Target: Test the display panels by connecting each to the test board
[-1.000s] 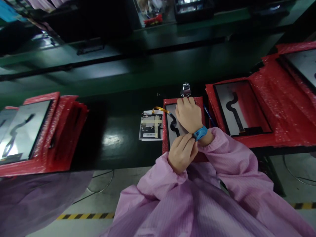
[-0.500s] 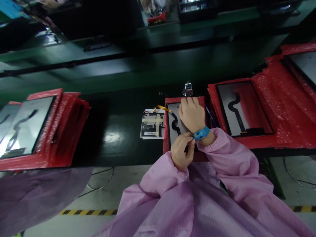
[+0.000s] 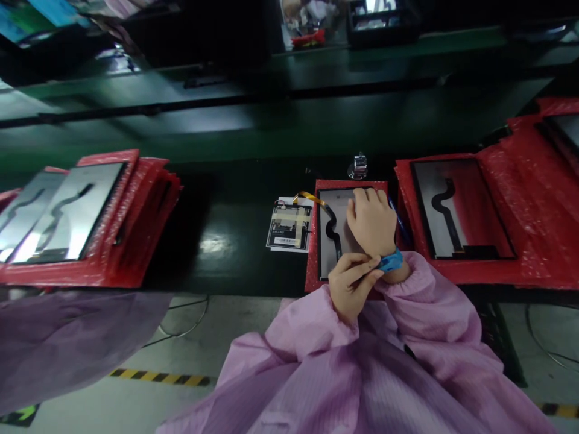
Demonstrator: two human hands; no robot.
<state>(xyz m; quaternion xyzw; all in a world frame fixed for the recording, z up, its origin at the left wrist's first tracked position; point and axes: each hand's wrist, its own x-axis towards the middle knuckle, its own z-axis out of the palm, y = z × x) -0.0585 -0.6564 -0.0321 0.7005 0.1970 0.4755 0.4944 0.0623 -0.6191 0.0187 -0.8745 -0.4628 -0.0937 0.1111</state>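
My left hand point(image 3: 354, 288) is closed, its thumb and fingers pinching the blue wrist strap point(image 3: 390, 260) on my right wrist. Back side up, my right hand point(image 3: 373, 222) has its fingers curled in, and nothing shows in them. Under both hands lies a display panel point(image 3: 337, 241) on a red bubble-wrap sheet point(image 3: 312, 274), partly covered by them. A black flex cable point(image 3: 332, 226) curves over the panel. An orange ribbon point(image 3: 310, 196) links it to a small circuit board assembly point(image 3: 289, 226) on the left, which rests on a white sheet.
A metal tally counter point(image 3: 359, 166) stands behind the panel. Stacked panels in red bubble wrap lie at the left point(image 3: 131, 235) and right point(image 3: 534, 229). A blue pen point(image 3: 400, 223) lies beside the right stack. Purple fabric point(image 3: 67, 343) hangs at the lower left.
The camera view has shifted, so the bench things appear farther right. My left hand stays at the strap on my right wrist, and both hands sit slightly lower against the panel.
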